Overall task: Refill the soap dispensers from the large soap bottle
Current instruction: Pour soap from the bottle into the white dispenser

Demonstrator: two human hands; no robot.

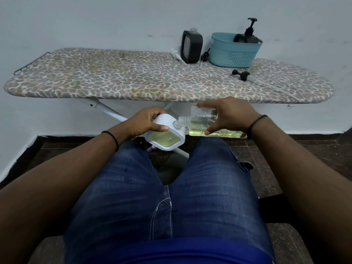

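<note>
— Pale wall [95, 21] behind, dark tiled floor [266, 149] below, and a person seated with both hands over the knees. How were the hands set?

— Left hand [146, 121] gripped the white soap dispenser [165, 138], fingers curled over its far top edge and the thumb pressed on the near face beside its neck. It was tilted, the clear window showing yellow-green liquid inside. Right hand [228, 115] held the large soap bottle [202, 122] on its side, fingers spread wide over the far edge, thumb under the near edge. The bottle's threaded mouth met the dispenser's opening; whether liquid was running I couldn't make out.

— And the bottle's far end?

— Hidden by the right hand and wrist. The dispenser's lower corner was lost against the jeans [167, 197].

— Beyond the hands?

— An ironing board [114, 79] with a leopard-print cover stood against the wall. At its far right sat a black dispenser [191, 46] without a pump, a white pump [176, 54] lying just left of it and a black pump [205, 56] just right. Next came a teal basket [234, 54] holding another black pump bottle [249, 35], only its top visible above the rim. Nearer, a third black pump [241, 74] lay flat, its clear tube stretching right along the board.
</note>
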